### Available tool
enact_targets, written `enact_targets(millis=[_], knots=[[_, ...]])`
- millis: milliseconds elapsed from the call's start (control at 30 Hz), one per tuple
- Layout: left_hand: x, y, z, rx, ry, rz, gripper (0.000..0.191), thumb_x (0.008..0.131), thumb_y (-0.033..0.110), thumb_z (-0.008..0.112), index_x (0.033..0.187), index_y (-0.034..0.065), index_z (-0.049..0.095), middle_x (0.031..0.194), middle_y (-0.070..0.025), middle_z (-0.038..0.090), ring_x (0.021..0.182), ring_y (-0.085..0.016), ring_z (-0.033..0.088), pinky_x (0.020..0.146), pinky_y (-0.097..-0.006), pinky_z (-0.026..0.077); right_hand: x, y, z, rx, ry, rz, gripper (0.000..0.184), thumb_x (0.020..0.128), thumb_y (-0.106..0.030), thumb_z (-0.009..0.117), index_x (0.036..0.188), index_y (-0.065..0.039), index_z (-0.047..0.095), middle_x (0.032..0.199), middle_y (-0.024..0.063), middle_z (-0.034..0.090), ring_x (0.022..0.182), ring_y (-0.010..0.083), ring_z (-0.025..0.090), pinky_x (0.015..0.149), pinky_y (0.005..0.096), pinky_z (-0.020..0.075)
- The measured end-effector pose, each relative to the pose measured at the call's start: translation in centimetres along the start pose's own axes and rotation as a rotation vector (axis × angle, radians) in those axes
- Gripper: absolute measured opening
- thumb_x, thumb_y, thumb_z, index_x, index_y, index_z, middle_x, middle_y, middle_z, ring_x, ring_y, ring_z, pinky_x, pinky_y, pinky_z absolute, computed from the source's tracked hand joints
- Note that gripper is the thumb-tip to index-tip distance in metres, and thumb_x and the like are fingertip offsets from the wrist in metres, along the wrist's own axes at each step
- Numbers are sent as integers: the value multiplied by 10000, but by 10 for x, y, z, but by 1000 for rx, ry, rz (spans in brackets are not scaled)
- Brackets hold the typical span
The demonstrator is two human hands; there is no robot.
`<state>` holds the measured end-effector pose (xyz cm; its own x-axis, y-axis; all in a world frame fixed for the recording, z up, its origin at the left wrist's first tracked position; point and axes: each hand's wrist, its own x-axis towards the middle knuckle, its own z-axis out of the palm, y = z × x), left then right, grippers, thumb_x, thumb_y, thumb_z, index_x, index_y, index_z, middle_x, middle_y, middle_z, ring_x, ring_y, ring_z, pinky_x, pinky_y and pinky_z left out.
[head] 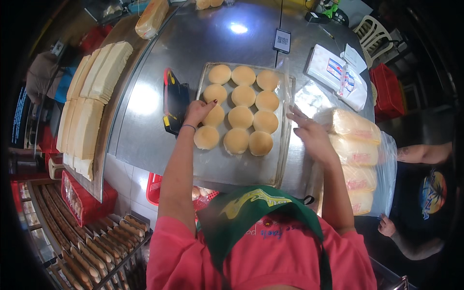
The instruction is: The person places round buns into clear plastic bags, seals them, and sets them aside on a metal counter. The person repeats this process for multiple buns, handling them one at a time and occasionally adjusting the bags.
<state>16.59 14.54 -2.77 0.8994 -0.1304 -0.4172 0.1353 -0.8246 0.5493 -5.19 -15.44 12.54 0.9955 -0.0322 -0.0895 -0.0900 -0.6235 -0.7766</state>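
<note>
Several round golden buns point(243, 96) lie in three columns on a metal baking tray point(270, 176) in front of me. My left hand point(198, 111) rests at the left column, thumb over a bun point(214, 115); whether it grips the bun cannot be told. My right hand point(308, 128) is at the tray's right edge, fingers apart at a clear plastic bag point(287, 92); whether it pinches the film is unclear. A black bag sealer or similar device point(175, 101) with red and yellow parts stands left of the tray.
Bagged bread point(357, 145) is stacked at the right, beside another person's arms point(422, 154). White plastic packages point(335, 74) and a phone-like device point(282, 40) lie farther back. Bread slabs point(98, 78) cover a board at the left. Red crates point(388, 94) and a bread rack point(90, 253) surround the table.
</note>
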Motion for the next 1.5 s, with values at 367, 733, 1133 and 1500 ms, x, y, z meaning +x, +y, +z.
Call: enact_targets(millis=[367,733,1133,1500], knots=[[-10,16,6,-456,-81,14,404,747,339,785,929,-6,677,829,-83,680,765,-162,657,672,-310,523,-9,33,-39,-415,425,456,562,983,-435,322,1039,-17,694,955,208,697,895,402,651,801,464,489],[-41,-25,6,-581,-282,97,577,839,181,765,1297,-55,506,1098,-105,643,983,-170,640,793,-288,541,5,4,-58,-590,980,-107,387,736,87,556,1042,-87,717,1273,70,646,880,266,692,747,351,542],[-138,0,-43,-1297,-353,198,586,837,7,694,1372,47,460,1233,-100,582,1135,-237,595,927,-415,545,89,-9,24,-580,415,-102,508,804,29,507,1275,-133,605,1437,138,507,949,340,678,793,432,553],[-159,133,13,-1102,329,830,728,781,-27,730,1391,17,336,1289,-142,526,1149,-283,577,1012,-393,468,66,-30,16,-30,183,-170,618,710,144,521,1291,-60,581,1388,168,541,1098,381,618,923,402,508]])
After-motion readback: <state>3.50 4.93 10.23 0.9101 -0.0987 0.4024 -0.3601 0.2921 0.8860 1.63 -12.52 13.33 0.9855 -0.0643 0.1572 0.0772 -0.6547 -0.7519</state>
